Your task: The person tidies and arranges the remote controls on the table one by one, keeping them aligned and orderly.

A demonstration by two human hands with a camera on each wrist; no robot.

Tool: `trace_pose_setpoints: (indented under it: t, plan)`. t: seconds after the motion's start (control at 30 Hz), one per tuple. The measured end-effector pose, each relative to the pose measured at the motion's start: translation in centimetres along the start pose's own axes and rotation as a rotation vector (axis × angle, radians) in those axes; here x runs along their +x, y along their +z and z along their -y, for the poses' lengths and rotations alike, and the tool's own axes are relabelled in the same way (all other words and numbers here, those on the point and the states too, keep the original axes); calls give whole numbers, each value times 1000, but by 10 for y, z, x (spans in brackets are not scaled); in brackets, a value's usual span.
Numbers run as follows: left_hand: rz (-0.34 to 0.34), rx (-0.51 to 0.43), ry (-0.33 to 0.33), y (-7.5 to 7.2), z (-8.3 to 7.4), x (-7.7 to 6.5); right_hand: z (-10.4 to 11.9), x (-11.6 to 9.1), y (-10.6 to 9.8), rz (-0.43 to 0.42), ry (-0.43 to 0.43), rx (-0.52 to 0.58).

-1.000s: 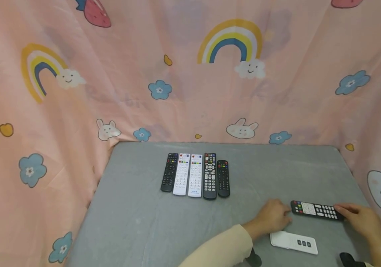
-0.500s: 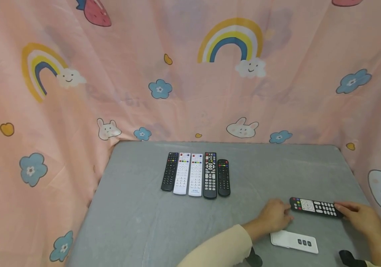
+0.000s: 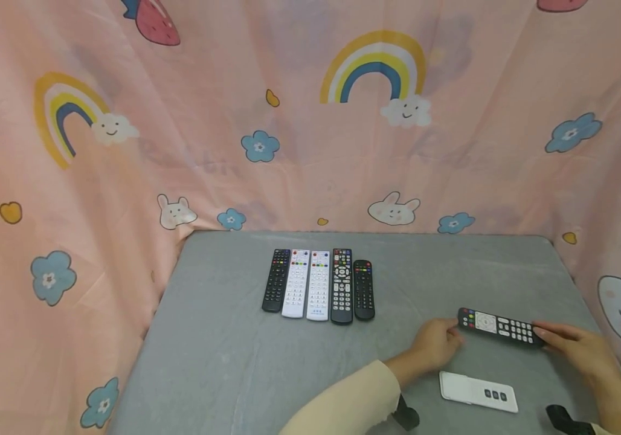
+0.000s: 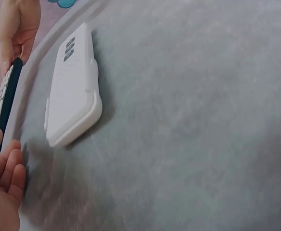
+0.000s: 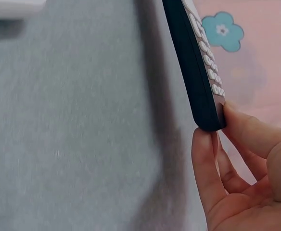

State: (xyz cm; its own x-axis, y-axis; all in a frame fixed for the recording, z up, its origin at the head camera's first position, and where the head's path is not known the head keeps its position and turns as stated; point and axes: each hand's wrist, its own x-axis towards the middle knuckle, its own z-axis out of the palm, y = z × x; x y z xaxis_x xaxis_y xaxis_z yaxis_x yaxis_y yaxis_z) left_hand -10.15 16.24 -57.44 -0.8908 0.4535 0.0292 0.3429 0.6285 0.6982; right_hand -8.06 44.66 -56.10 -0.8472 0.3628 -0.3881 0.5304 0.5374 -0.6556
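Observation:
A black remote control [image 3: 501, 327] with white keys and a few coloured buttons is held lengthwise between both hands at the right side of the table. My right hand [image 3: 585, 356] pinches its right end, thumb on the key face and fingertips under the tip, as the right wrist view shows. At the other end my left hand [image 3: 432, 345] grips the tip; in the left wrist view its thumb lies over the remote and the fingers curl below. The remote appears raised off the cloth. Nearer me lies a white slim device [image 3: 476, 391] with three dark marks, touched by neither hand.
Several remotes lie side by side at the table's middle back: a black one [image 3: 276, 281], a white one [image 3: 296, 284], another white one [image 3: 318, 286], a larger black one [image 3: 342, 287] and a short black one [image 3: 363, 290]. A pink patterned curtain [image 3: 207, 72] hangs behind the grey table [image 3: 223, 356].
Both hands have shifted left and slightly away from me, carrying the black remote with them. The white device and the row of remotes have stayed put.

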Motion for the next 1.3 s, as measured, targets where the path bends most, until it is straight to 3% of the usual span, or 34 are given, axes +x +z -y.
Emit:
trace_pose_setpoints:
  t: [0.23, 0.37, 0.73, 1.13, 1.3]
  plan:
    - [-102, -62, -24, -9, 10, 3, 13, -7, 5, 75, -81, 87]
    - [-139, -138, -64, -18, 14, 4, 22, -13, 11, 114, -134, 97]
    - [-227, -233, -162, -32, 31, 14, 39, -19, 30, 256, -224, 121]
    - [-291, -327, -254, -47, 44, 22, 63, -27, 49, 313, -238, 86]
    - [-309, -383, -250, -54, 47, 25, 70, -29, 56, 328, -253, 180]
